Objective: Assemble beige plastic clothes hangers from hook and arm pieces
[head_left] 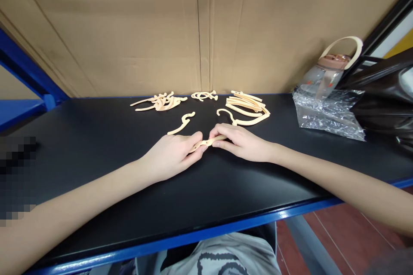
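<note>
My left hand (176, 154) is closed on a beige plastic hanger piece (196, 148). My right hand (237, 141) pinches another beige hanger piece (219, 138), and the two pieces meet between my fingertips, low over the black tabletop. Whether they are locked together I cannot tell. Just behind my right hand shows a hanger hook (227, 112) with a long arm (253, 122) to its right; my fingers hide part of it. A loose curved hanger arm (182, 124) lies behind my left hand.
At the back of the black table (106, 137) lie a pile of curved arms (166, 102), several hooks (204, 95) and a stack of straight bars (245, 104). On the right, a water bottle (329, 73) stands by clear plastic wrap (329, 116). Cardboard (145, 30) walls the back.
</note>
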A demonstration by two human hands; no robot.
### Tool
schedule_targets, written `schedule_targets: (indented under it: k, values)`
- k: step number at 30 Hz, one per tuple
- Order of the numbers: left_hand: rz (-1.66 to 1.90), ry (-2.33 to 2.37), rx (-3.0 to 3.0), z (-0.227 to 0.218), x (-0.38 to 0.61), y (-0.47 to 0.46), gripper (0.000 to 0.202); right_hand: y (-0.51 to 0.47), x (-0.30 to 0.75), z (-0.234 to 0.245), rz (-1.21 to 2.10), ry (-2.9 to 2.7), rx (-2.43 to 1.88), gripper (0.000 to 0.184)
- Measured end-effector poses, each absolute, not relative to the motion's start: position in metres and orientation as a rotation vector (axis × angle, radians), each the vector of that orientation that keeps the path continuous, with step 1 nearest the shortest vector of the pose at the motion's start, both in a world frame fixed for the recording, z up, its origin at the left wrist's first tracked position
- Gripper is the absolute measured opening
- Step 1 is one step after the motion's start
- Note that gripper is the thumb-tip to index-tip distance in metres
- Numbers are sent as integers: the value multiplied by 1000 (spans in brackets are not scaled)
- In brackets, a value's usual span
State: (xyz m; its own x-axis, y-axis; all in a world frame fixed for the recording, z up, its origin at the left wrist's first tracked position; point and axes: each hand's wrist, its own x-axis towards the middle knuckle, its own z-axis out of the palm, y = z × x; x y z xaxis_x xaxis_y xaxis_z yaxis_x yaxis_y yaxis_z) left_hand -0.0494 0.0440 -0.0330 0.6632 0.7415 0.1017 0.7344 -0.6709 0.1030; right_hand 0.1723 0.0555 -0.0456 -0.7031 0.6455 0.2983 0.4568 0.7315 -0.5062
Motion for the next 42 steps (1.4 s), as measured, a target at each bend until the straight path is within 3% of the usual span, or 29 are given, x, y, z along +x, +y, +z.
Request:
schedule_targets:
  k: [11, 42]
  values:
    - [79, 1205, 3018, -33, -47, 39, 32, 54, 168, -45, 927, -2347, -859, 24]
    - [12, 1162, 3369, -37, -44, 42, 34, 52, 166, -46, 945, -2320, -924, 20]
